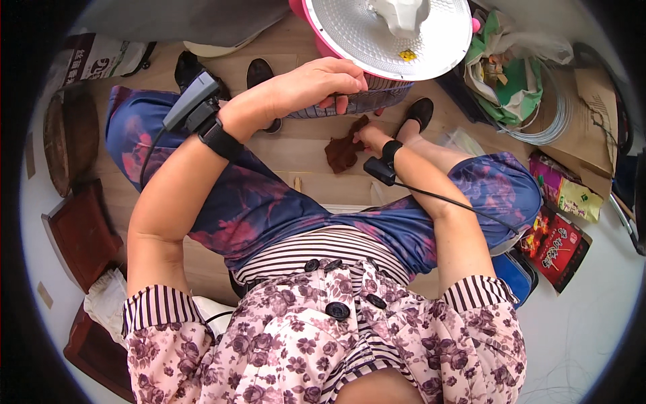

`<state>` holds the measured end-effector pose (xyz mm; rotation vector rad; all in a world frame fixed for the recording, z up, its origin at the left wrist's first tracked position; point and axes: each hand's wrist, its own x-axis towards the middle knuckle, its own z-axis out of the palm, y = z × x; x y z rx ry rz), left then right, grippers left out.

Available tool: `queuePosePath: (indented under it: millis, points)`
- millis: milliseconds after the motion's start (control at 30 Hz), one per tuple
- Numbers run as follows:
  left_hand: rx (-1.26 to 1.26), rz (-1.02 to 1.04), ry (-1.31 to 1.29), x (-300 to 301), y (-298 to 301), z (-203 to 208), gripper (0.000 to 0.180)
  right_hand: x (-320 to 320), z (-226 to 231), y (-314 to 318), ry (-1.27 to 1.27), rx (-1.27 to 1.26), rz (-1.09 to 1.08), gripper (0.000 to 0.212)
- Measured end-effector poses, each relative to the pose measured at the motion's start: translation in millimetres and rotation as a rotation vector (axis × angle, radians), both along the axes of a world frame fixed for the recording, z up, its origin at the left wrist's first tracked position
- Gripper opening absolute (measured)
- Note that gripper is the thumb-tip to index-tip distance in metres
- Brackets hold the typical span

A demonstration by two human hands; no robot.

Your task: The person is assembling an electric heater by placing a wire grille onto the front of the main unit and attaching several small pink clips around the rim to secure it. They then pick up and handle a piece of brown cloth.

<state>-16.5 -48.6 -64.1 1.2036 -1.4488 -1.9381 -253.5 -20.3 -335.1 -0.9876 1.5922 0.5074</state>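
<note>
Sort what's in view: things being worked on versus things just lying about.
In use: fan, gripped at its grille by the left hand; brown rag in the right hand.

Lying about: snack packets, wire coil, wooden boxes, green bag.

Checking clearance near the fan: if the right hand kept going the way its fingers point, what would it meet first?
Probably the dark wire fan grille just ahead of the right hand, which holds a brown rag; depth is unclear.

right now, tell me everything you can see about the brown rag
The brown rag is a small, crumpled piece of soft dark-brown cloth, hanging limp in uneven folds. The right hand pinches its upper corner, just under the wire fan grille that the left hand grips. It dangles above the pale wood floor, between the person's knees. Nothing else seems to touch it.
</note>
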Motion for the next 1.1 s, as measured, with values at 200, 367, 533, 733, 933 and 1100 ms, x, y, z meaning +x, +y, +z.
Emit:
queuePosePath:
  millis: [200, 367, 533, 733, 933, 1100]
  points:
    - [-0.001, -0.005, -0.043, 0, -1, -12, 0.028, 0, -38, 18, -0.042, -0.217, 0.137, 0.014]
    - [-0.024, -0.069, -0.097, -5, -7, -8, 0.029, -40, -75, 12, 0.041, -0.272, -0.015, 0.013]
    - [0.101, 0.01, -0.064, -8, 0, -3, 0.029, -28, -58, 9, -0.04, -0.096, -0.186, 0.021]
    - [0.168, -0.077, -0.115, -12, -5, 8, 0.029, -36, -87, 17, -0.055, -0.19, -0.208, 0.019]
    - [0.15, -0.047, -0.219, -8, 1, 2, 0.03, -36, -75, 13, -0.062, -0.171, -0.177, 0.011]
    - [0.179, -0.042, -0.225, -4, 7, -18, 0.031, -7, 15, 8, -0.177, -0.122, -0.042, 0.017]
